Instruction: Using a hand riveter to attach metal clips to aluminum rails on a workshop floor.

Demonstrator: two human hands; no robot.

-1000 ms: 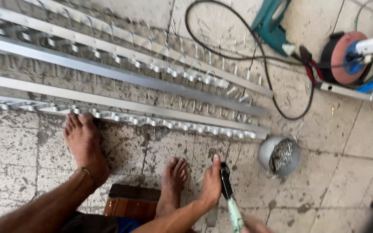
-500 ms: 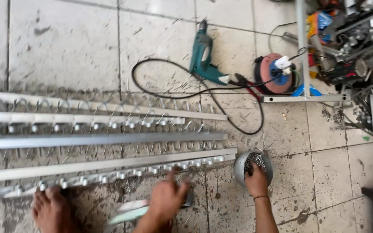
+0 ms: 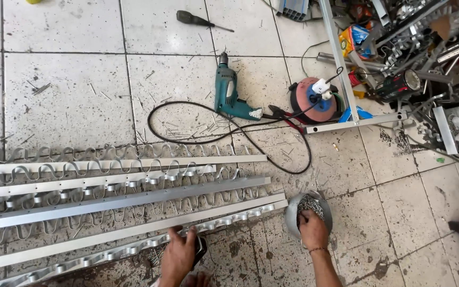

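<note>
Your right hand [image 3: 313, 229] digs, fingers curled, into the metal bowl of rivets [image 3: 308, 211] on the floor; your left hand [image 3: 179, 255] grips a dark tool against the nearest aluminium rail [image 3: 134, 234]. Next, pinch one rivet.

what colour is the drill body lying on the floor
Teal green with a black cord, the drill shows clearly in the head view.

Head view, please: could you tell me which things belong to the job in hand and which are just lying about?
In hand: right hand in bowl of screws; left hand at nearest rail.
Lying about: drill, screwdriver, cord reel.
</note>
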